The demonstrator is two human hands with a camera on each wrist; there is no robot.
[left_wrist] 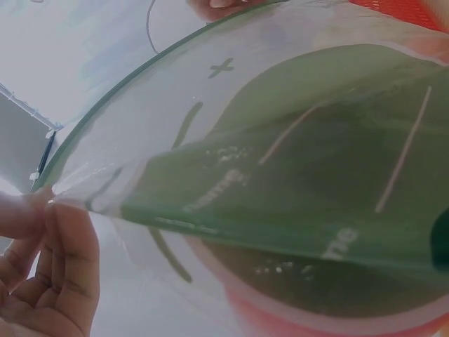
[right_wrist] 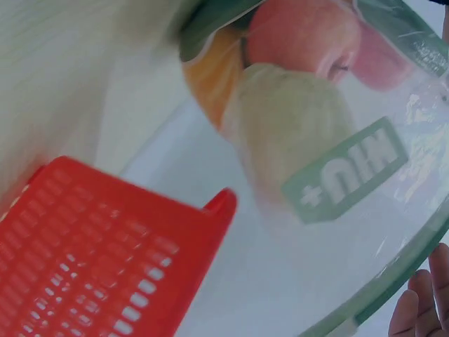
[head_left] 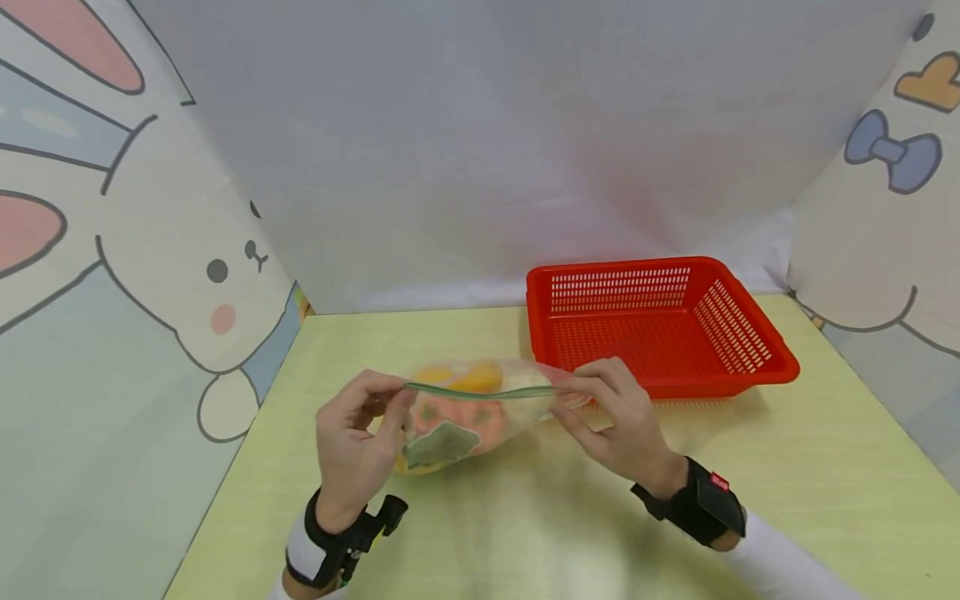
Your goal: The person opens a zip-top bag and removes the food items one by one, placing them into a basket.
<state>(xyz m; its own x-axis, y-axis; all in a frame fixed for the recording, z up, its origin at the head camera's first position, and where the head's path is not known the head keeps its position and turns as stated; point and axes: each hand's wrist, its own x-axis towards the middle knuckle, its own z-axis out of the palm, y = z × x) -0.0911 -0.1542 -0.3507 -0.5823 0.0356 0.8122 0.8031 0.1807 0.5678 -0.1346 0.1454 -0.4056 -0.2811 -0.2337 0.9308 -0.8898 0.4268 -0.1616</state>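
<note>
A clear zip bag [head_left: 525,407] with a green zip strip [head_left: 487,393] hangs tilted over the table between both hands. Through its plastic show red apples [right_wrist: 305,35], something yellow [head_left: 480,377] and a pale round thing [right_wrist: 291,126] whose kind I cannot tell. A green printed patch [head_left: 441,444] covers part of the contents. My left hand [head_left: 356,446] pinches the strip's left end between thumb and fingers. At the strip's right end, my right hand [head_left: 622,425] pinches the bag's edge. Only some fingertips of the right hand show in the right wrist view.
Behind the right hand, a red plastic basket [head_left: 652,387] with slotted walls stands on the pale yellow-green table [head_left: 540,533]. A grey-white panel [head_left: 480,167] closes off the back. Side panels with cartoon drawings stand at left and right.
</note>
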